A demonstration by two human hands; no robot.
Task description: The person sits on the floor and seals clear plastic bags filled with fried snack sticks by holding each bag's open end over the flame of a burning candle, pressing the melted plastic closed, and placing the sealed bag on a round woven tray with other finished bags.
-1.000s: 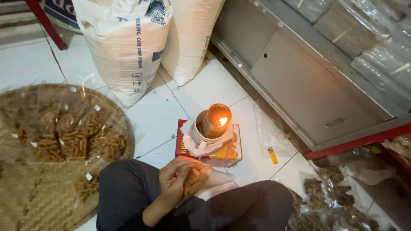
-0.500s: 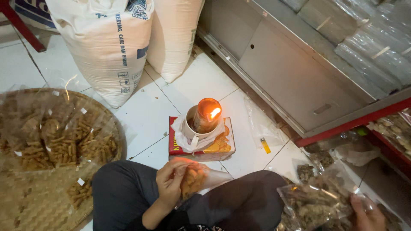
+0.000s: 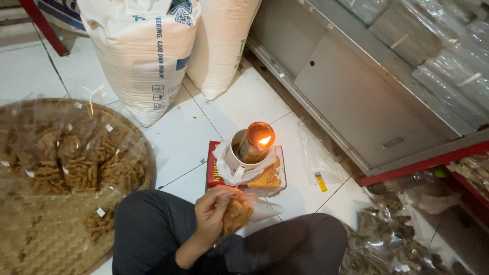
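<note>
White tiled floor (image 3: 183, 137), person seated on it, legs in dark trousers (image 3: 153, 229) crossed at the bottom of the view.

Up and left of the fingers, well apart: two large white woven sacks (image 3: 147, 51) standing upright side by side against each other, the left one printed in blue. Up and right of the fingers: a grey metal cabinet (image 3: 356, 97) with a red base strip, clear-wrapped bundles stacked on top of it.

Left of the fingers: a wide round woven tray (image 3: 46, 229) on the floor, carrying many clear bags of brown stick snacks (image 3: 81, 168). Its rim sits just beside the left knee.

Right of the fingers, past the right knee: a heap of clear packets with dark brownish contents (image 3: 392, 244) on the floor.

Just above the fingers: a flat red and yellow box (image 3: 265, 181) on the floor, with a white cup (image 3: 235, 153) wrapped in white plastic on it. A lit candle in a glass (image 3: 256, 141) leans tilted in the cup, flame bright. Right of the box, an empty clear bag (image 3: 318, 158) and a small yellow lighter (image 3: 321, 182) lie on the tiles.

Left hand (image 3: 214, 214): fingers (image 3: 216, 196) curled around a small clear bag of orange-brown snacks (image 3: 238, 214), grasping it over the lap, just below the box. The bag's open end points right.

Right hand: not seen; cannot tell its state.
</note>
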